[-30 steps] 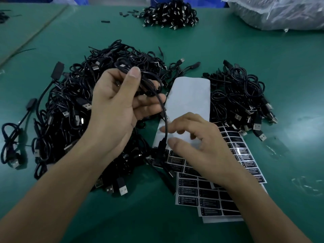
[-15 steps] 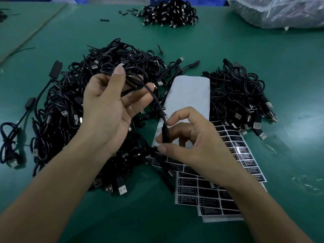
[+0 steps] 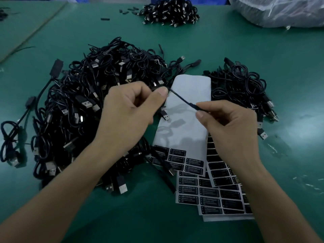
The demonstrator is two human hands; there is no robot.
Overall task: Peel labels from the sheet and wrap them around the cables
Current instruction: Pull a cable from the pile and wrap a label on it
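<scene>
My left hand (image 3: 129, 109) has dropped to centre frame, pinching with my right hand (image 3: 228, 127) the light, limp cable (image 3: 182, 100) taut over the sheet (image 3: 191, 137); best gripped close in

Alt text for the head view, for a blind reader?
The left hand and right hand pinch a black cable stretched between them above a mostly peeled label sheet. Cable heaps flank it on a green table.

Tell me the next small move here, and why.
Probably the right hand lets go and peels a label from the sheet. Both it and the left hand pinch the cable taut above the sheet, and no label shows on the cable.
</scene>
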